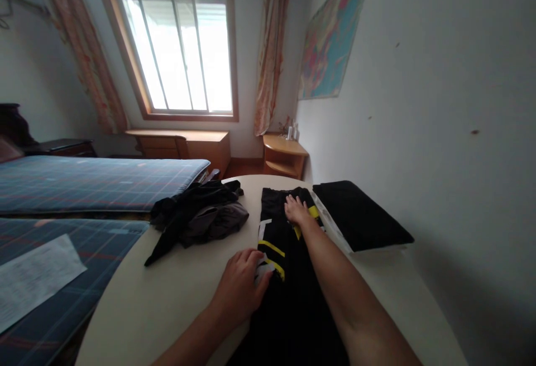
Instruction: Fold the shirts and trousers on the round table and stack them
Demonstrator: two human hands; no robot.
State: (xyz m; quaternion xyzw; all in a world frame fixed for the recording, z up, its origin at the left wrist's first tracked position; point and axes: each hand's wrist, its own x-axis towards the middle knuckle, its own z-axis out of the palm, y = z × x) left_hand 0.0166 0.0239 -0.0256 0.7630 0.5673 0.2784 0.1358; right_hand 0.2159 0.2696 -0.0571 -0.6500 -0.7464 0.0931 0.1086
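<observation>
Black trousers [293,304] with yellow and white stripes lie lengthwise on the round table, their waistband-like end away from me. At their left edge my left hand [243,279] is closed on the striped cloth, thumb against fingers. My right hand [296,210] rests flat on the far part, fingers stretched out over the fabric. The near end of the trousers runs out of the bottom of the view. Part of the right side is hidden under my right forearm.
A crumpled heap of dark clothes [201,212] lies on the left of the pale round table [138,304]. On the right sits a folded black garment [360,212] with white material beneath it. Beds [100,182] stand left, a paper sheet [39,279] on one. The wall [452,148] borders the right.
</observation>
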